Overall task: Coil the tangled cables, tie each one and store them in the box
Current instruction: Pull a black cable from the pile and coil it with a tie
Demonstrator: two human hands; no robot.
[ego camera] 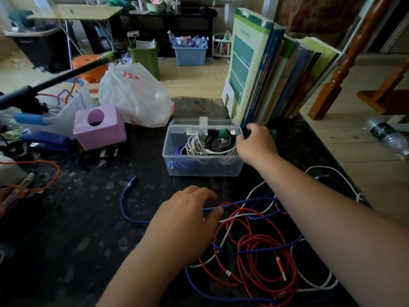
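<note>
— Cables (261, 247): who has them?
— Left hand (188, 216) rests on the tangle, thumb touching a blue strand; right hand (256, 145) grips something dark at the clear box's (174, 160) rim.
— Nearby?
— Books (265, 69) behind, pink box (99, 127) left.

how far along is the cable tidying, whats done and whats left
Done: a white, a black and a blue coil already lie in the clear box. In hand: the right hand is at the box's right rim, seemingly on something dark; the left hand rests on the tangle, touching a blue cable. Left: the red cable, the blue and a white cable lie uncoiled on the table.
</note>
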